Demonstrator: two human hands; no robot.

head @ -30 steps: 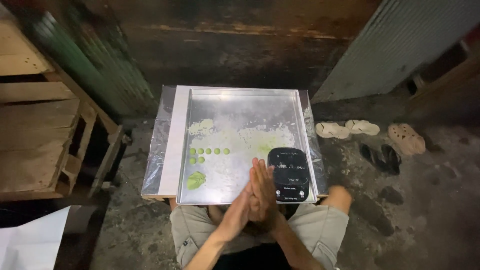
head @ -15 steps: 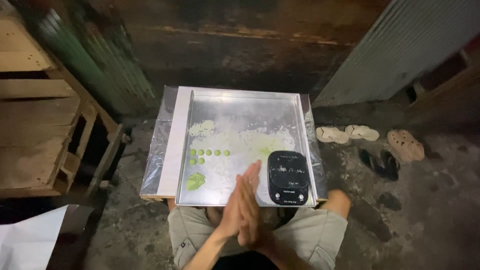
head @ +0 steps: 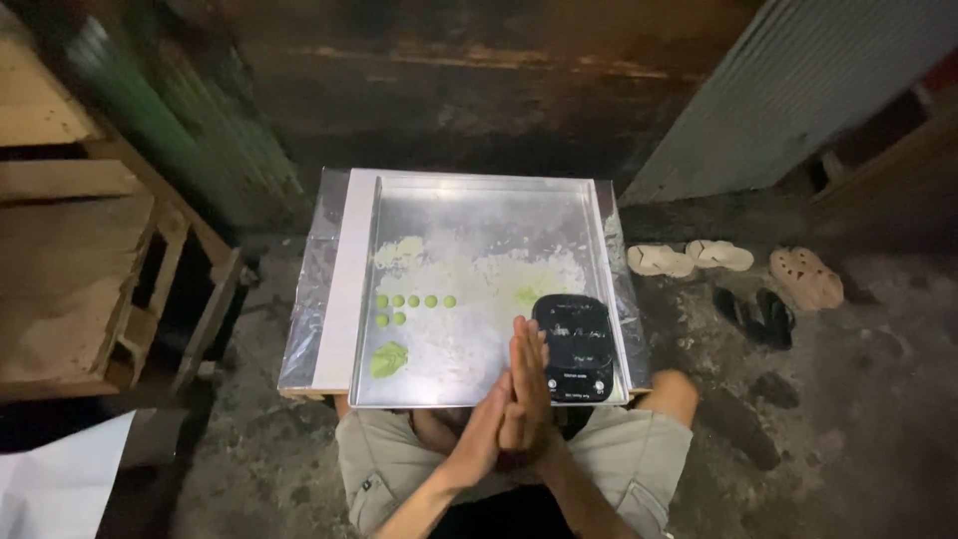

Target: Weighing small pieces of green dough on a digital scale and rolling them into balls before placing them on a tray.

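Observation:
My left hand [head: 486, 429] and my right hand [head: 532, 377] are pressed flat together, palm to palm, fingers pointing away from me, over the near edge of a metal tray [head: 479, 183]. Whatever lies between the palms is hidden. On the tray's left part, several small green balls [head: 414, 301] lie in two rows. A flat lump of green dough [head: 388, 358] sits nearer to me. White flour [head: 489, 284] is scattered across the tray's middle. A black digital scale [head: 573, 344] rests at the near right corner, just right of my fingertips.
The tray sits on a low stand wrapped in plastic film [head: 309, 299], above my knees. A wooden pallet frame [head: 70, 260] stands at the left. Pale sandals [head: 689, 258] and black sandals [head: 755, 314] lie on the dirt floor to the right. A corrugated sheet [head: 788, 90] leans at the back right.
My pressed palms have slid against each other, dipping toward me and then forward again. The tray, the balls and the scale have not moved.

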